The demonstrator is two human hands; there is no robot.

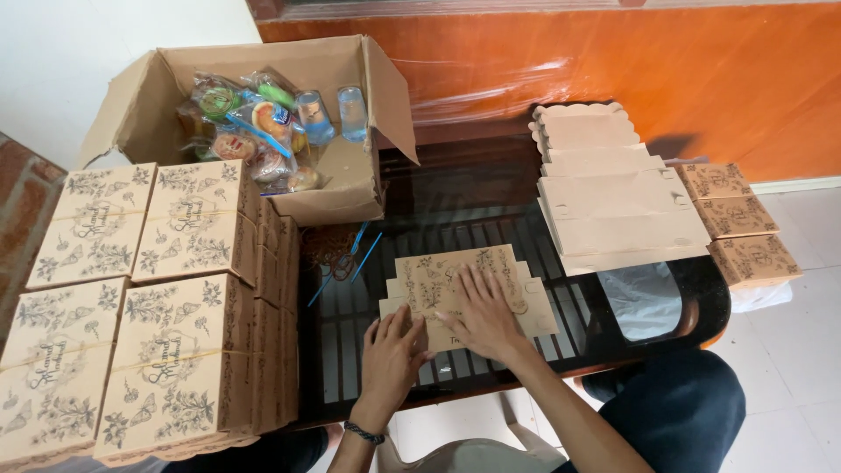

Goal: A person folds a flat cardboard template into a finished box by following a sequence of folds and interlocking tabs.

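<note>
A flat, unfolded kraft cardboard box blank (438, 276) with floral print lies on the dark glass table (455, 188) in front of me. My right hand (484, 314) presses flat on its middle, fingers spread. Beside it, my left hand (392, 350) rests on the blank's lower left edge, fingers slightly curled. A dark bracelet circles my left wrist.
Several finished printed boxes (144, 302) are stacked at the left. An open carton (346, 171) behind them holds wrapped snacks (254, 127) and water cups. A stack of flat blanks (613, 197) lies at the right, printed ones (740, 219) beyond it. Blue straws and rubber bands (342, 254) lie near the carton.
</note>
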